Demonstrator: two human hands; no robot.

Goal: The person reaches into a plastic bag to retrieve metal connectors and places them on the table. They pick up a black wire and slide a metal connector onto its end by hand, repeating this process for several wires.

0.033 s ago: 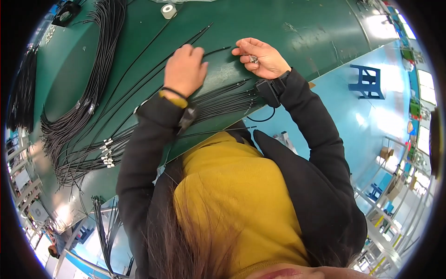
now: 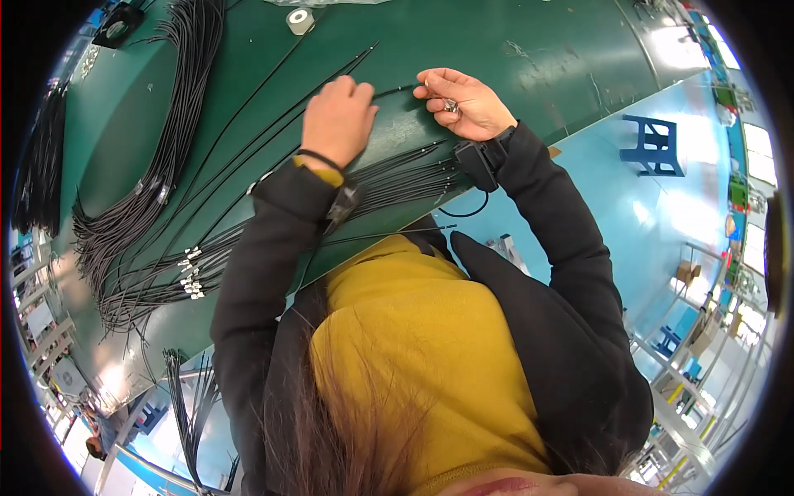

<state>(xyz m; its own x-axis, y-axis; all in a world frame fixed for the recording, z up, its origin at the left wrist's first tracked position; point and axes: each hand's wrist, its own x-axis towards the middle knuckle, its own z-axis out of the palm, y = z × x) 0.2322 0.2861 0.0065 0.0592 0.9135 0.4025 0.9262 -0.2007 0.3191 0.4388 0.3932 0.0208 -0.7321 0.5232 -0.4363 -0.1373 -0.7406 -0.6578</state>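
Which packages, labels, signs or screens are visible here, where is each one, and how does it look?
No signs or screens show.
White tags: small white bands around the black cable bundle, on the left part of the green table.
Tape roll: small, round, whitish, at the table's far edge.
Cardboard box: small, brown, on the floor at the right.
Left hand and right hand touch thin black cables, not any label.

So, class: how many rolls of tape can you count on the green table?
1. A white tape roll lies at the far edge of the green table, beyond the left hand; others may be hidden.
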